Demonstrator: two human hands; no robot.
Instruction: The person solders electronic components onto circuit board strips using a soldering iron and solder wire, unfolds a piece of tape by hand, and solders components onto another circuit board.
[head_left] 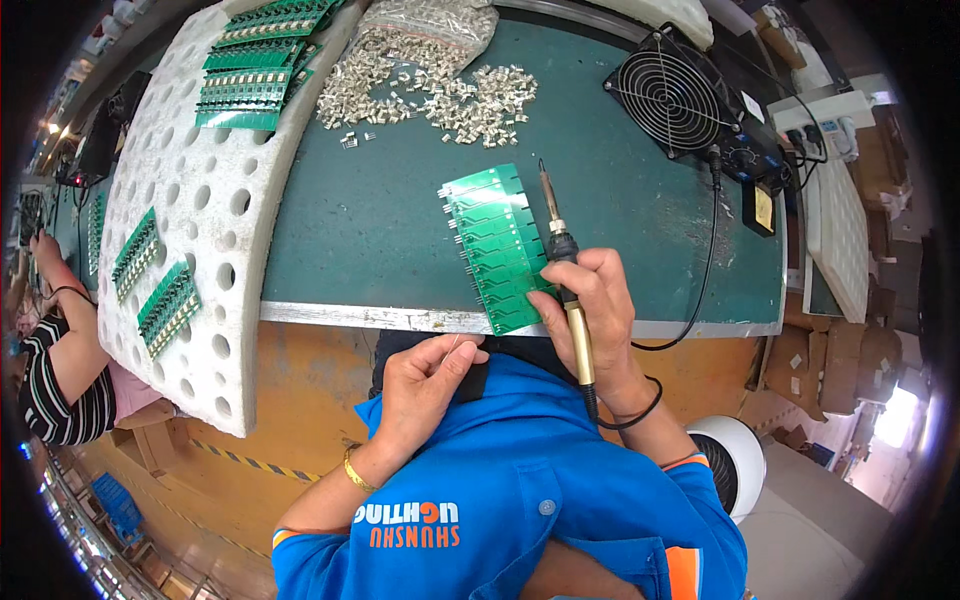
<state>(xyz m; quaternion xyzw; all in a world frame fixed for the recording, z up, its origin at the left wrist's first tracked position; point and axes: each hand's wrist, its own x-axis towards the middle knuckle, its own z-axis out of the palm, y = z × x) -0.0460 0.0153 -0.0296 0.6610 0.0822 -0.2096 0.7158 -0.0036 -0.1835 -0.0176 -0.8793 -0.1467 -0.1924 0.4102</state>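
Observation:
A green circuit board panel (495, 250) lies near the table's front edge, pins sticking out along its left side. My right hand (603, 305) is closed round a soldering iron (578, 345) with a gold handle, its tip pointing away from me beside the panel's upper right. The thumb and a fingertip of that hand also touch the panel's right edge. Just in front of the table edge, my left hand (418, 388) pinches a thin wire (457, 341), which looks like solder. The wire's far end is hard to make out.
Small white connectors (480, 105) are heaped at the back beside a plastic bag (450, 25). A white foam tray (215, 200) with round holes bears several green boards (245, 85). A black fan (668, 95) and a soldering station (755, 160) stand back right. Another person's arm (75, 320) is far left.

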